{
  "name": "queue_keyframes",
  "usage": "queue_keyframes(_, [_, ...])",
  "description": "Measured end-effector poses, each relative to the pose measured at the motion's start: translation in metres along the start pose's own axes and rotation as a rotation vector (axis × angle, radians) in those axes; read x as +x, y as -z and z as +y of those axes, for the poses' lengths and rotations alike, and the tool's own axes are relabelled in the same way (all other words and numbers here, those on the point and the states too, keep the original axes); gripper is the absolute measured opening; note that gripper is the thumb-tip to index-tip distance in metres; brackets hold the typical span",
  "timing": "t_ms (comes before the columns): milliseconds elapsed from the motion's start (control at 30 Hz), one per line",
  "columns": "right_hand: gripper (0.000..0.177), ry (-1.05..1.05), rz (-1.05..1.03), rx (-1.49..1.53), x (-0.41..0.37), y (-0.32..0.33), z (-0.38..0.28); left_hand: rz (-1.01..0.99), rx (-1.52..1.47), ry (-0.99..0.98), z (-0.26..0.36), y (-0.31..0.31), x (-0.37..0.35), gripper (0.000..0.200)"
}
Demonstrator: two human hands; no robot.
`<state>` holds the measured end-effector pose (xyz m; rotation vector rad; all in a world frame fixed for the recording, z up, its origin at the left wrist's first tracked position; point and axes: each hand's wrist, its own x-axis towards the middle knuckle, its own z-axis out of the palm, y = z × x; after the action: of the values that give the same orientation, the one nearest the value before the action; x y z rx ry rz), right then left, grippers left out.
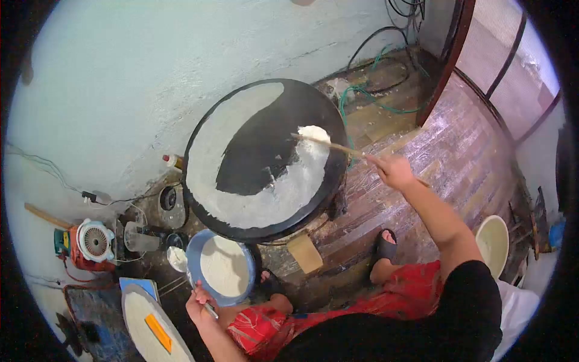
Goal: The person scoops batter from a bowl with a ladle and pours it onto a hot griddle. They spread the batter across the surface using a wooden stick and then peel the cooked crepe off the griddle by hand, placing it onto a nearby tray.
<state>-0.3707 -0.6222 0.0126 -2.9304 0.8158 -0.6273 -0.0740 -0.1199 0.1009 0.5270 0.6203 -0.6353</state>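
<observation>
Spreading in hand, by the look of it: thin white batter (283,193) ringing the black griddle (259,151), a thick blob at its right edge under the stick (338,146) gripped in the closed right hand (395,171). Left hand (199,304) curled round a small metal handle beside the blue bowl (192,259). Next, probably: drag the blob across the bare dark middle, lightly and evenly.

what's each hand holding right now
left hand: closed on a metal utensil beside the bowl
right hand: closed on the wooden spreader stick
</observation>
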Motion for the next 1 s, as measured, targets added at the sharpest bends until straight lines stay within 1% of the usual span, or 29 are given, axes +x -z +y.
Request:
queue_keyframes(33, [0.044,-0.01,0.028,-0.021,0.02,-0.011,0.006,0.002,0.004,-0.001,-0.004,-0.003,0.0,0.03])
queue_keyframes(100, [0.044,-0.014,0.062,-0.037,0.055,-0.023,-0.011,0.008,-0.011,-0.038,-0.011,-0.009,0.002,0.03])
queue_keyframes(167, [0.046,-0.248,0.006,0.239,0.078,-0.026,-0.033,-0.003,0.041,-0.078,-0.008,0.0,0.012,0.03])
queue_keyframes(200, [0.046,-0.248,0.009,0.244,0.072,-0.019,-0.034,-0.014,0.09,-0.111,-0.003,0.006,0.016,0.031])
queue_keyframes(267, [0.032,0.053,-0.235,0.253,0.048,0.005,-0.029,0.015,0.098,-0.125,0.001,0.014,0.02,0.031])
queue_keyframes(300, [0.032,0.056,-0.231,0.25,0.049,0.007,-0.013,0.049,0.103,-0.138,0.001,0.013,0.022,0.031])
queue_keyframes(333, [0.033,-0.041,-0.244,0.112,0.051,0.009,0.006,0.139,0.022,-0.045,-0.007,-0.009,0.011,0.03])
queue_keyframes(367, [0.033,-0.139,-0.261,-0.023,0.055,0.008,0.018,0.144,0.024,-0.045,-0.01,-0.01,0.012,0.03])
queue_keyframes(400, [0.033,-0.141,-0.266,-0.019,0.068,0.001,0.026,0.149,0.035,-0.073,-0.011,-0.011,0.011,0.03])
queue_keyframes(433, [0.034,-0.096,-0.156,-0.026,0.088,-0.01,0.034,0.15,0.044,-0.101,-0.012,-0.013,0.012,0.029])
queue_keyframes(467, [0.035,-0.046,-0.04,-0.036,0.105,-0.021,0.038,0.15,0.06,-0.07,-0.014,-0.017,0.011,0.028])
queue_keyframes(500, [0.035,-0.04,-0.034,-0.034,0.121,-0.033,0.028,0.145,0.055,-0.075,-0.016,-0.017,0.013,0.028])
queue_keyframes(567, [0.038,-0.248,-0.035,0.136,0.15,-0.053,0.002,0.131,0.035,-0.073,-0.012,-0.01,0.018,0.027])
queue_keyframes(600, [0.038,-0.248,-0.034,0.137,0.144,-0.048,-0.001,0.13,0.036,-0.074,0.0,0.009,0.026,0.027])
queue_keyframes(633, [0.039,-0.051,-0.087,0.233,0.128,-0.034,-0.004,0.099,0.111,-0.112,0.018,0.04,0.039,0.027])
queue_keyframes(667, [0.041,0.15,-0.137,0.324,0.12,-0.022,-0.002,0.064,0.183,-0.151,0.028,0.055,0.049,0.026])
queue_keyframes(700, [0.041,0.158,-0.133,0.321,0.118,-0.014,0.011,0.059,0.176,-0.154,0.02,0.038,0.045,0.026])
queue_keyframes(733, [0.04,0.097,-0.176,0.161,0.113,-0.008,0.027,0.112,0.112,-0.098,0.004,0.006,0.028,0.026])
queue_keyframes(767, [0.039,0.032,-0.22,0.003,0.111,-0.006,0.036,0.168,0.053,-0.041,-0.007,-0.012,0.017,0.025])
queue_keyframes(800, [0.039,0.029,-0.22,0.005,0.12,-0.016,0.041,0.126,0.105,-0.065,-0.01,-0.013,0.016,0.025])
queue_keyframes(867, [0.041,0.019,-0.062,-0.038,0.151,-0.047,0.055,0.108,0.101,-0.063,-0.007,-0.011,0.021,0.025])
queue_keyframes(900, [0.041,0.021,-0.057,-0.037,0.169,-0.05,0.042,0.094,0.09,-0.062,-0.008,-0.011,0.022,0.025])
queue_keyframes(933, [0.045,-0.105,-0.085,0.013,0.189,-0.057,0.021,0.094,0.091,-0.064,-0.008,-0.013,0.021,0.025])
queue_keyframes(967, [0.048,-0.232,-0.115,0.062,0.199,-0.06,0.01,0.142,0.066,-0.053,-0.012,-0.018,0.019,0.025])
queue_keyframes(1000, [0.048,-0.232,-0.115,0.06,0.193,-0.062,0.01,0.188,0.039,-0.039,-0.014,-0.021,0.02,0.025])
